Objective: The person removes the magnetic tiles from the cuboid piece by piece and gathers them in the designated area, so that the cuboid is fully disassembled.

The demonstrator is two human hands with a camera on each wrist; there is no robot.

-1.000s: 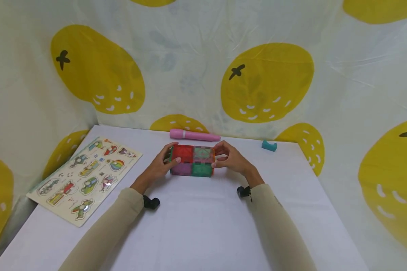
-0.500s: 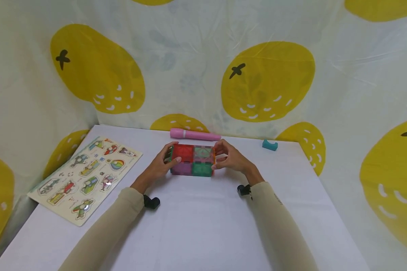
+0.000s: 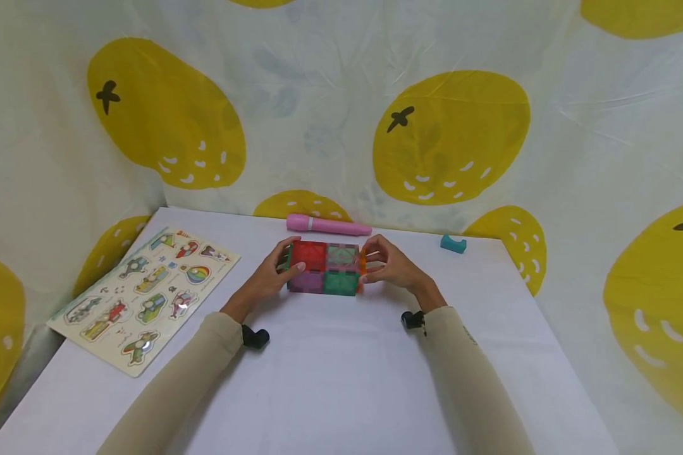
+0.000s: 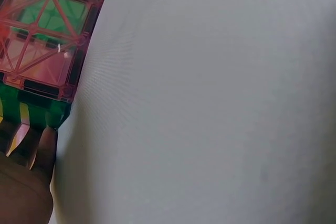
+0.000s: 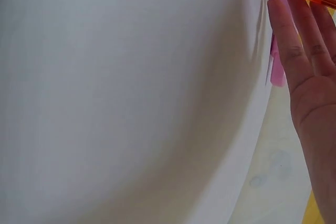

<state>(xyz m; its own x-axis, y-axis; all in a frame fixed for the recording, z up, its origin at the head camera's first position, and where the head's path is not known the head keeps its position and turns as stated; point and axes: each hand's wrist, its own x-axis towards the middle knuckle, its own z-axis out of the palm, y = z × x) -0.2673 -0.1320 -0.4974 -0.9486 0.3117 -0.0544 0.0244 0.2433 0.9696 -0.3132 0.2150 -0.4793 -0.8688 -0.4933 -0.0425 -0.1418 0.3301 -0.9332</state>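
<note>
A small box built of see-through magnetic tiles (image 3: 324,268) sits in the middle of the table, with red, purple, green and pale panels facing up. My left hand (image 3: 267,278) grips its left end, thumb on the upper face and fingers on a green side tile (image 4: 37,106). At the right end, my right hand (image 3: 397,268) holds an orange magnetic tile (image 3: 363,260) between thumb and fingers. In the right wrist view, the fingertips are right at the edge of that orange tile, and the thumb is out of sight.
A picture puzzle board (image 3: 148,297) lies on the white table (image 3: 330,379) at the left. Behind the box is a pink marker-shaped stick (image 3: 330,226). A teal curved block (image 3: 453,244) lies at the back right. A fruit-print cloth (image 3: 319,126) hangs behind.
My right hand has shifted slightly right, and more of the orange tile shows at the box's right end. The left hand keeps its grip on the left end.
</note>
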